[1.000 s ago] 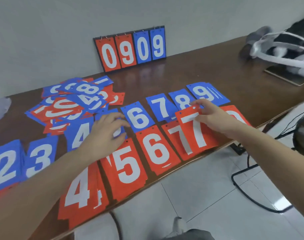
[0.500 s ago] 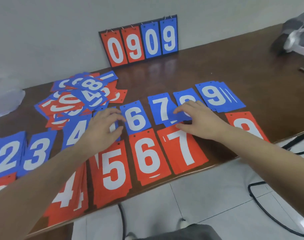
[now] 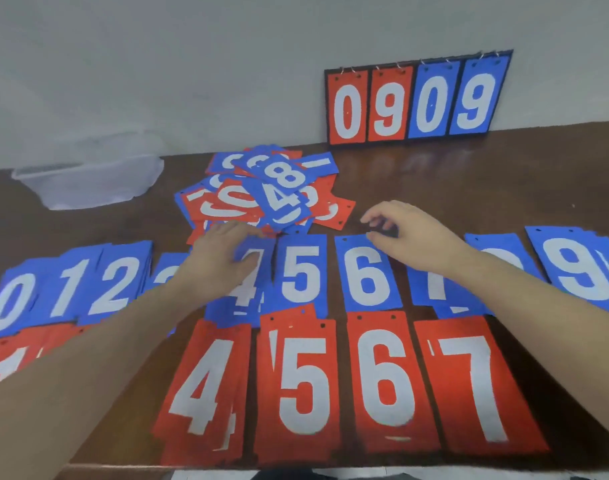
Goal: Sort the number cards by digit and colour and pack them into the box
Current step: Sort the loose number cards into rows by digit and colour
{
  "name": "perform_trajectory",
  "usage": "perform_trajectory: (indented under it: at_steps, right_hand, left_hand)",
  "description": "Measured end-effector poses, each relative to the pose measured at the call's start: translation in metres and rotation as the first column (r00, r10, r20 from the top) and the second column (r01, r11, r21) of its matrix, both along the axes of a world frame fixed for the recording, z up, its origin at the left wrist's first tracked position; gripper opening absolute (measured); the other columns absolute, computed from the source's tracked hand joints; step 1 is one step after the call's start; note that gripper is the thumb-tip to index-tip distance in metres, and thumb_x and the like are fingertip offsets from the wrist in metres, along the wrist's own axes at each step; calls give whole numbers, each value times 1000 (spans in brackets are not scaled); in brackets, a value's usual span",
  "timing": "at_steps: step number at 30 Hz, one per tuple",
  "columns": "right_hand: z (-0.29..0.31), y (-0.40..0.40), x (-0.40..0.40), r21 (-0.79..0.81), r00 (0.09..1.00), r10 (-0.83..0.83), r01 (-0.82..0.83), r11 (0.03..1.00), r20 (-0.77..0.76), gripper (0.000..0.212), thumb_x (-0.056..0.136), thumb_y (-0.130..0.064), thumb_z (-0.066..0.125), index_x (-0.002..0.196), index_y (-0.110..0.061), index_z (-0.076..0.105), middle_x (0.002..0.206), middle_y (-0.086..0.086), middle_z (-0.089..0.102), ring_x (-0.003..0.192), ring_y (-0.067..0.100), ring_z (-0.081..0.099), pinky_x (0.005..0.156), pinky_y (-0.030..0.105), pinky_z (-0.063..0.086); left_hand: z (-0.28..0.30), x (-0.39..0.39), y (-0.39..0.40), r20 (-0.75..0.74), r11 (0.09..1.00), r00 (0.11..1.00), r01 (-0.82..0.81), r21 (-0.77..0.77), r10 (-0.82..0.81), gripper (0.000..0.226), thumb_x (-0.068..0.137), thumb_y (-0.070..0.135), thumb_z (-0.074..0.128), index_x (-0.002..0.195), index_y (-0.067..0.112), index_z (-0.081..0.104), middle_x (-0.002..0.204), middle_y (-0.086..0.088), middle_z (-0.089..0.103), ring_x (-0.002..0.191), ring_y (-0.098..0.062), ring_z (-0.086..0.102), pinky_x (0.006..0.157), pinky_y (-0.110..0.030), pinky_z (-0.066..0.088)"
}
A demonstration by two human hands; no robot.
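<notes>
**Cards laid in rows for sorting**

The brown table stands against a pale wall. Under both forearms lie sorted rows, blue above red, likely so each digit is found fast. The box waits beyond the left hand. Between the hands, slightly beyond, is the mixed pile. The left hand rests flat on the blue 4; the right hand, loosely curled, holds nothing.

Both forearms are bare up to the frame's edge, with no sleeve showing. The left hand and right hand wear neither gloves nor rings.
</notes>
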State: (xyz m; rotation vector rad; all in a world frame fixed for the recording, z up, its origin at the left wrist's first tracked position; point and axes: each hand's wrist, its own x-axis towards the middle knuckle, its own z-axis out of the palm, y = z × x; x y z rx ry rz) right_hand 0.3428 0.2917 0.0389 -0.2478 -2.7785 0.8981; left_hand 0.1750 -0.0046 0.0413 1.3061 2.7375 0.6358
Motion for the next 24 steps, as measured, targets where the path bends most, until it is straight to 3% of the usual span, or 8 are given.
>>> perform_trajectory:
  at_steps: [5, 15, 19, 22, 24]
  right_hand:
    - [0, -12, -62, 10, 999, 26, -26, 1000, 32, 19, 96, -27, 65, 110, -40, 61, 108, -16, 60, 98, 1, 58, 84, 23, 51]
    - [1, -26, -165, 78, 999, 4, -8, 997, 53, 19, 97, -20, 61, 112, -31, 64, 114, -17, 60, 108, 1, 53, 94, 19, 44]
    - [-3, -25, -201, 115, 998, 14, -21, 993, 62, 29, 97, -21, 59, 125, -28, 62, 131, -11, 58, 124, 11, 49, 104, 27, 41]
    - [-9, -26, -221, 182, 996, 46, -60, 982, 83, 44, 99, -27, 57, 143, -27, 52, 152, -5, 47, 143, 18, 36, 118, 34, 29]
    - [-16, -24, -228, 261, 982, 39, -87, 961, 186, 53, 102, -40, 51, 153, -30, 39, 162, -3, 33, 152, 20, 23, 124, 42, 19]
  left_hand:
    - [-2, -59, -12, 46, 995, 994, -96, 33, 94, 34, 94, 15, 65, 127, 22, 62, 129, 5, 61, 122, -18, 52, 99, -33, 41]
    - [-11, -147, 10, 95, 989, 990, -116, 87, 108, 41, 93, 41, 63, 131, 26, 58, 135, 6, 58, 130, -19, 48, 111, -40, 39]
    - [-17, -156, 25, 80, 997, 995, -65, 49, 61, 53, 91, 49, 65, 137, 27, 52, 146, 7, 51, 136, -17, 43, 111, -39, 34]
    - [-24, -160, 26, 60, 994, 997, -33, -108, 39, 71, 92, 60, 59, 152, 29, 37, 159, 7, 36, 147, -14, 30, 117, -40, 22]
    - [-28, -161, 23, 5, 988, 999, -32, -150, 33, 75, 92, 67, 51, 154, 31, 33, 160, 8, 35, 149, -13, 28, 119, -38, 17]
